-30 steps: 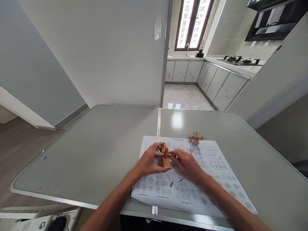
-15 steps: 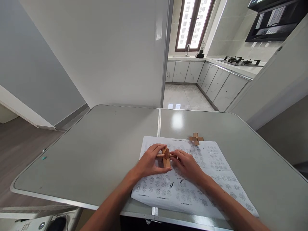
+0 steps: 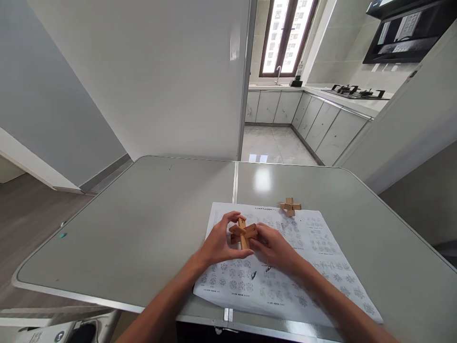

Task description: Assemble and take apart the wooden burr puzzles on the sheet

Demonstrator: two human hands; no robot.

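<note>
Between my two hands is a wooden interlocking puzzle (image 3: 244, 232) made of crossed pieces, held over a printed sheet. My left hand (image 3: 222, 240) grips it from the left, with fingertips at its top end and the thumb at its lower end. From the right, my right hand (image 3: 273, 244) is closed on the side piece of the same puzzle; some of its fingertips are hidden. The printed instruction sheet (image 3: 285, 300) lies flat under both hands, covered with small diagrams. Another cross-shaped wooden puzzle (image 3: 290, 206) sits at the sheet's top edge.
The grey folding table (image 3: 107, 228) has a metal seam down its middle. A small green bit (image 3: 63, 235) lies near its left edge. Beyond the table stand a white wall panel (image 3: 171, 85) and a kitchen counter (image 3: 307, 88) with a stove (image 3: 357, 91).
The wooden puzzle has turned in my hands, so its crossed side pieces now show more broadly. My right hand's fingers have shifted slightly along it, while my left hand keeps its hold.
</note>
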